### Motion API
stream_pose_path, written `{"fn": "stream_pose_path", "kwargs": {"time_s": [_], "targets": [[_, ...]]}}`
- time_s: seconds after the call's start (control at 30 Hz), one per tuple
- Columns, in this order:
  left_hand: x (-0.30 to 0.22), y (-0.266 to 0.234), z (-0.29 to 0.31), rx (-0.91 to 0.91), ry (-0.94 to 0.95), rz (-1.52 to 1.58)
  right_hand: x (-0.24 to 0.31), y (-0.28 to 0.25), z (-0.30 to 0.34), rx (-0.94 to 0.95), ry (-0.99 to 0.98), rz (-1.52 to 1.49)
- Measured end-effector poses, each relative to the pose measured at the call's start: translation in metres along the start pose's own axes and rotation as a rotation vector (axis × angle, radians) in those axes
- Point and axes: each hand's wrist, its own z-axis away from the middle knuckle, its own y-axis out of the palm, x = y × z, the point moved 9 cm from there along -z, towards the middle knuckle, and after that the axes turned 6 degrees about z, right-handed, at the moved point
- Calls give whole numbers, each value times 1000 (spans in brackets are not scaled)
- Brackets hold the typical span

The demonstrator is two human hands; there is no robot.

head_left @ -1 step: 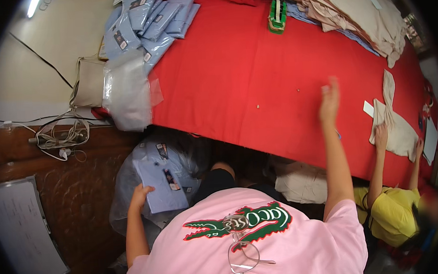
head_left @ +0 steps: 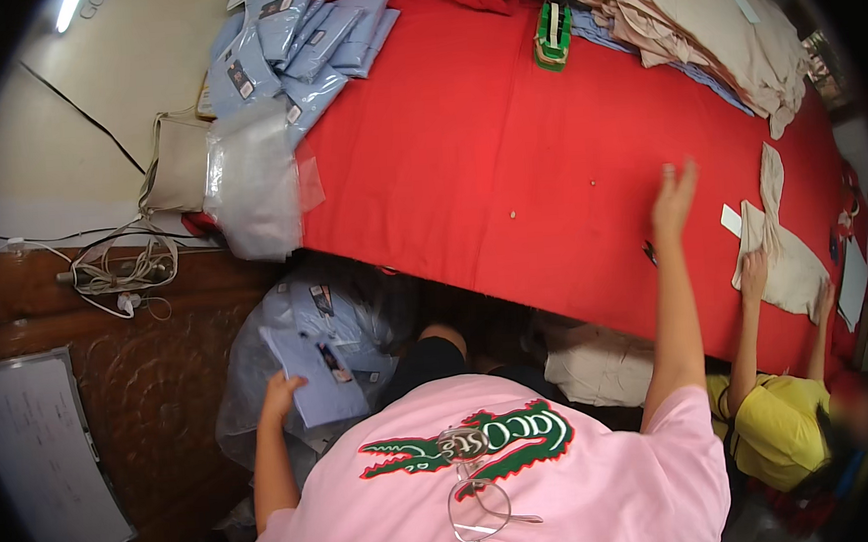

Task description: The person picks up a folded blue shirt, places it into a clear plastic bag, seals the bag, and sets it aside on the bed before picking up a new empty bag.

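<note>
Left hand [head_left: 281, 398] closed on the left edge of a folded light-blue garment [head_left: 312, 390], which extends rightward from the grip; a clear plastic bag [head_left: 236, 410] of similar garments lies around and beyond it. Well to the right of this grip, the right hand [head_left: 674, 205], fingers extended, appears over the red cloth [head_left: 427, 162]; whether they touch cannot be told.

1. On pink shirt [head_left: 557, 497], six o'clock: bold white lettering [head_left: 536, 434].
2. On whiteboard [head_left: 53, 463], eight o'clock: handwriting, unreadable.
3. On wall [head_left: 40, 166], ten o'clock: grey letters [head_left: 90, 6].
4. On blue packs [head_left: 316, 45], eleven o'clock: tiny labels [head_left: 239, 80], unreadable.
</note>
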Motion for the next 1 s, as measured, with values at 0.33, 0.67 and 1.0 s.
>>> {"fn": "stream_pose_path", "kwargs": {"time_s": [0.33,0.67,1.0], "targets": [[92,82,-16,153,-46,-731,17,158,21,319,-606,536],[-14,138,-85,276,52,-614,-29,62,-29,37,-231,148],[-43,197,-73,278,-40,-670,-104,109,-168,283,-509,552]]}}
